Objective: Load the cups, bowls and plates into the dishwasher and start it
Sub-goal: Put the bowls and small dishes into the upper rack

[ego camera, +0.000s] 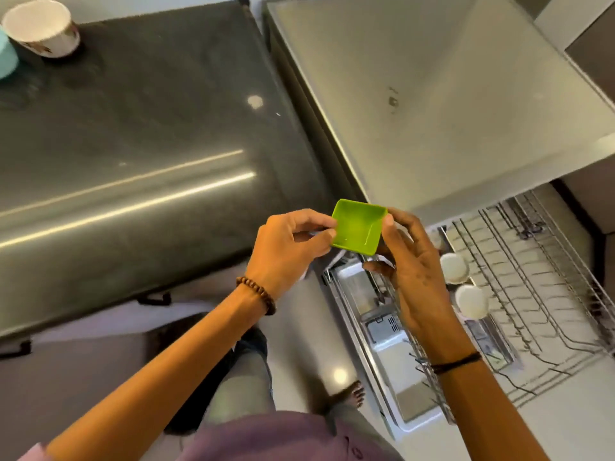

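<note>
A small square green bowl hangs in the air in front of me, just past the dark counter's edge. My left hand pinches its left rim between thumb and fingers. My right hand grips its right side, thumb on the rim and fingers underneath. Below and to the right the dishwasher's wire rack is pulled out over the open door. Two white cups stand upside down at the rack's near edge.
A white patterned cup and part of a teal dish stand at the far left of the dark glossy counter. The grey dishwasher top lies to the right. My legs and a bare foot are on the floor below.
</note>
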`<act>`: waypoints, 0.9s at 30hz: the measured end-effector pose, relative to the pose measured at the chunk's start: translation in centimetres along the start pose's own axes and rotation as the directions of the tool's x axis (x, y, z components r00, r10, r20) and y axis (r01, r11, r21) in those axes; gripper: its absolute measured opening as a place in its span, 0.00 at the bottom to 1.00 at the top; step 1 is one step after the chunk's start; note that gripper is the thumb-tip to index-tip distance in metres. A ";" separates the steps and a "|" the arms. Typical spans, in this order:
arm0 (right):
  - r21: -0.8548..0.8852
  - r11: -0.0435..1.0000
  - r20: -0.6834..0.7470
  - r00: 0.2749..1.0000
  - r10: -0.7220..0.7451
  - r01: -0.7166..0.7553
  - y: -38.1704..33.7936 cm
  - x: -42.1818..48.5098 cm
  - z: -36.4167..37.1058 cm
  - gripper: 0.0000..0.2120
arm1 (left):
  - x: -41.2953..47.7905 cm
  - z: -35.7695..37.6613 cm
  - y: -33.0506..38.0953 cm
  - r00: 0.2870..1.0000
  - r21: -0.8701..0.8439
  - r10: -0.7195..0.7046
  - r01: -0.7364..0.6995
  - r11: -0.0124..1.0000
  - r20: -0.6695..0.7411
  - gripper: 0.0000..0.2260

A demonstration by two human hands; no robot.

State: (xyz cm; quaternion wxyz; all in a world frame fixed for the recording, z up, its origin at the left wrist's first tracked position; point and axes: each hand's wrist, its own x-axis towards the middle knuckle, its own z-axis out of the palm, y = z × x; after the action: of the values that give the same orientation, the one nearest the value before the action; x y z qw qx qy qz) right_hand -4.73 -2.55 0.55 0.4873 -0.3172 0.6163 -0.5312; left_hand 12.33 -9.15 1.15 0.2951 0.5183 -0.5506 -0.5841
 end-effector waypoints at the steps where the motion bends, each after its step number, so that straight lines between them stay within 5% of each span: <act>1: 0.028 0.999 0.002 1.000 0.025 -0.025 0.5 -1.1 -2.1 0.11 | -1.1 2.2 -0.2 1.000 -0.030 -0.012 0.012 0.999 0.005 0.06; 8: 0.242 0.955 -0.029 0.983 0.183 -0.171 3.9 -6.8 -14.6 0.11 | -6.1 16.0 -2.9 0.988 -0.214 -0.149 0.153 0.965 0.033 0.09; 13: 0.309 0.902 -0.006 0.948 0.319 -0.302 6.9 -8.7 -21.4 0.23 | -7.0 23.7 -4.9 0.960 -0.206 -0.232 0.261 0.943 0.157 0.10; 18: 0.430 0.831 -0.025 0.915 0.402 -0.353 10.0 -8.9 -27.0 0.24 | -5.9 30.6 -8.0 0.928 -0.066 -0.249 0.276 0.959 0.276 0.09; 22: 0.282 0.890 -0.115 0.908 0.403 -0.359 12.8 -8.4 -31.7 0.20 | -5.0 34.8 -10.9 0.893 0.274 -0.200 0.091 0.957 0.402 0.08; 27: -0.147 0.922 -0.250 0.915 0.316 -0.359 17.6 -6.1 -38.5 0.23 | -5.5 37.1 -14.5 0.815 0.552 -0.230 -0.128 0.824 0.532 0.10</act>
State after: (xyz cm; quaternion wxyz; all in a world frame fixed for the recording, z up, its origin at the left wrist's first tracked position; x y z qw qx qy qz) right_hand -36.57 20.43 -16.32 0.4677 -0.1895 0.7601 -0.4095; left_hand -17.34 11.62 -16.39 -0.0692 0.3951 -0.7460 -0.5317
